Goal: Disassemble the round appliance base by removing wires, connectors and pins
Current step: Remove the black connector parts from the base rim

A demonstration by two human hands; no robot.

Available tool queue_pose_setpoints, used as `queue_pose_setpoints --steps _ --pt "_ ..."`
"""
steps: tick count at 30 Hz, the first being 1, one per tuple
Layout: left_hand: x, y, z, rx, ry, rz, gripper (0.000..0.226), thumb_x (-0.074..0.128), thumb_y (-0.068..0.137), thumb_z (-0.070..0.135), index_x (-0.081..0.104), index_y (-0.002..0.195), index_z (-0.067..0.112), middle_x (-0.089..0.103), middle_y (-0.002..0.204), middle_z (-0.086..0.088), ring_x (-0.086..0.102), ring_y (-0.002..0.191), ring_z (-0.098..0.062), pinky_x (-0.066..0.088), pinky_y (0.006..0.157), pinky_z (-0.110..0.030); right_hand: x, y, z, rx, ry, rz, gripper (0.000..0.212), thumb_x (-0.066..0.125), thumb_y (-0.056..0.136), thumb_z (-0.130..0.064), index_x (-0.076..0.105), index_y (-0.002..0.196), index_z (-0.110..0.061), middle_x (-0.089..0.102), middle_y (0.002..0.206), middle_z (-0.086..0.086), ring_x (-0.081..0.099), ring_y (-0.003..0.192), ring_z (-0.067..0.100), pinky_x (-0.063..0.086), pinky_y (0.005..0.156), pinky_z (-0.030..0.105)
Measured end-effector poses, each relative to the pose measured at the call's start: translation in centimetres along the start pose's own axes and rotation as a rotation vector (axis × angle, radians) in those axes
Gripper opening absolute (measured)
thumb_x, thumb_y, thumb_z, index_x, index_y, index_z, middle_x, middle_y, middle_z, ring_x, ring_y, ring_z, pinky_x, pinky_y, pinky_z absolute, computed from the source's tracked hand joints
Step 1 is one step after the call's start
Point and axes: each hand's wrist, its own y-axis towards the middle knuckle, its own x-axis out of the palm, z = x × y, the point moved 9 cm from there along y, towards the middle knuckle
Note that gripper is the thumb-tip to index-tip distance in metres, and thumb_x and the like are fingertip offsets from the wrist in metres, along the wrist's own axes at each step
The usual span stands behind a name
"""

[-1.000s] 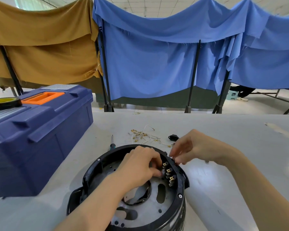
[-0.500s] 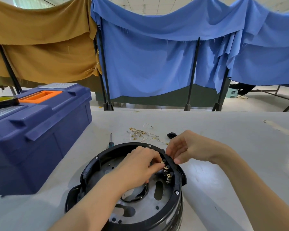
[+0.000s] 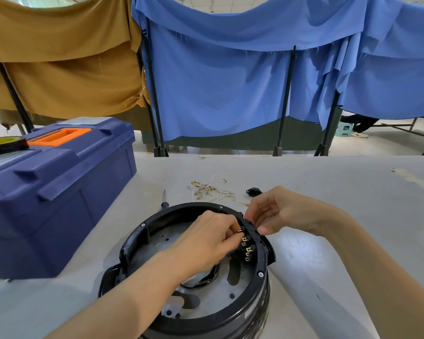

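The table carries a toolbox on the left and the base near its front edge, upside down, with its metal plate and black rim facing up. The view has tipped a little since a second ago, but the base appears to sit where it sat.

The left hand reaches in over the plate, fingers curled; a second ago its tips worked lower on the block at the right inner rim, and now they have climbed to the top of the row of pins and seem to pinch the uppermost one, though the knuckles hide the contact. The right hand has closed in from just above the rim; its curled fingers and thumb now pinch the rim from outside, right behind the block, bracing it.

The lower pins stand bare and brass, still seated in the block; none has come out in this last second, as far as I can tell. So the change is one of grip, not of parts: I judge that the hands are now set to pull the top pin, or to push the block free of the rim.

Beyond the base lie freed wires in a loose heap; a screwdriver lies to their left and a small black socket to their right; these suggest the wiring is already out, with the block and its pins still to come.
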Motion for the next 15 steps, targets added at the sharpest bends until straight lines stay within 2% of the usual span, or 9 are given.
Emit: queue_pose_setpoints --steps 3,6,11,15 --pt "0.17 -0.17 0.02 -0.008 -0.027 -0.020 0.018 0.053 0.094 0.021 0.062 0.083 0.010 0.049 0.037 0.012 0.052 0.039 -0.004 0.052 0.062 -0.032 0.24 -0.33 -0.03 -0.004 0.053 -0.049 0.031 0.077 0.073 0.007 0.068 0.102 0.002 0.072 0.097 0.018 0.068 0.087 0.021 0.055 0.081 0.026" --pt "0.31 -0.34 -0.06 -0.013 -0.036 -0.030 0.020 0.051 0.096 0.024 0.061 0.085 0.011 0.052 0.039 0.020 0.056 0.038 -0.008 0.053 0.061 -0.028 0.48 -0.34 -0.12 0.013 0.050 -0.070 0.044 0.083 0.062 0.002 0.067 0.103 0.002 0.071 0.095 0.017 0.068 0.084 0.021 0.053 0.076 0.021" --pt "0.29 -0.18 -0.34 -0.013 -0.015 -0.026 0.018 0.052 0.096 0.027 0.060 0.084 0.016 0.051 0.039 0.014 0.055 0.036 -0.007 0.053 0.060 -0.029 0.62 -0.12 -0.30 0.005 0.012 -0.049 0.039 0.082 0.063 0.012 0.067 0.097 0.000 0.070 0.089 0.017 0.067 0.082 0.022 0.053 0.077 0.026" --pt "0.46 -0.09 -0.35 -0.025 0.012 -0.029 0.019 0.051 0.097 0.025 0.059 0.085 0.012 0.049 0.039 0.007 0.055 0.036 -0.008 0.053 0.061 -0.029 0.63 0.01 -0.23 0.027 -0.014 -0.029 0.041 0.079 0.062 0.017 0.066 0.097 0.002 0.069 0.085 0.015 0.065 0.078 0.022 0.054 0.074 0.027"
